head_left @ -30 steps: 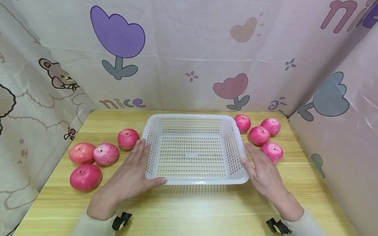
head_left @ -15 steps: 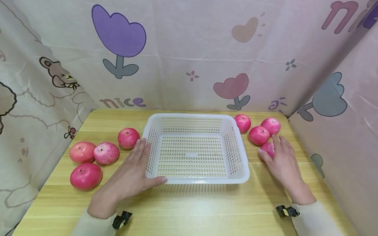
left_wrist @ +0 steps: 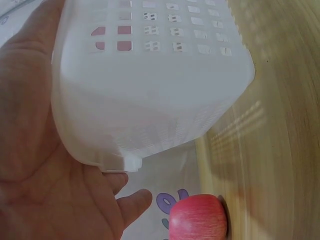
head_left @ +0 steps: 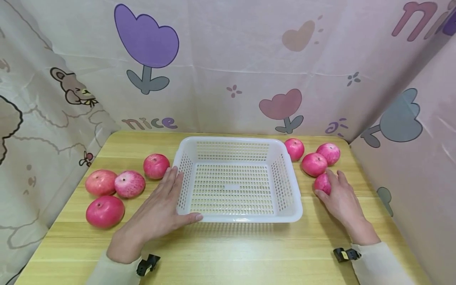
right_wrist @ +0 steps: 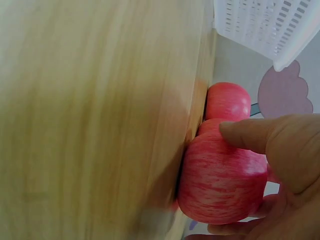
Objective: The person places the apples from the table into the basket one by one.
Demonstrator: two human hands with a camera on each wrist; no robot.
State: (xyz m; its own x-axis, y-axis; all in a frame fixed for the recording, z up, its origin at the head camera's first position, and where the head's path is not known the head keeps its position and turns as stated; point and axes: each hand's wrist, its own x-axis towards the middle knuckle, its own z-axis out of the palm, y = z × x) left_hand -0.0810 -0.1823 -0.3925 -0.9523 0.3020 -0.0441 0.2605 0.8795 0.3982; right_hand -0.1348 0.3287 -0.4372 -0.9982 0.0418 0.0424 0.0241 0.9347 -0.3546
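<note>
Apple (head_left: 322, 184) under your right hand (head_left: 342, 200) is the one you have hold of: it sits on the wooden table (head_left: 228, 253), to the right of the basket (head_left: 246, 218) and well apart from it, at the near end of its cluster. Your thumb lies along one side and your fingers curl behind the other, so the grip is narrowed to the fruit's width. Your left hand (head_left: 160, 206) holds nothing; its straight fingers lie against the basket's left side, with the thumb spread along the front rim. Judging from how things lie, the work is barely begun: that fruit is gripped but seems to rest on the wood, not yet lifted, and all eight apples in view are outside the basket. Seven remain ungripped: three more apples (head_left: 314, 164) on your right, behind the held one, and four apples (head_left: 130, 184) on your left, the nearest just beside your fingertips. As for materials, the basket looks like thin white plastic, rectangular with rounded corners, its walls and floor pierced by rows of small holes and its rim smooth. The fruit is rounded, pinkish red, some heavily streaked with white, with a slightly glossy skin. Pale printed cloth (head_left: 213, 39) hangs behind, softly creased.
</note>
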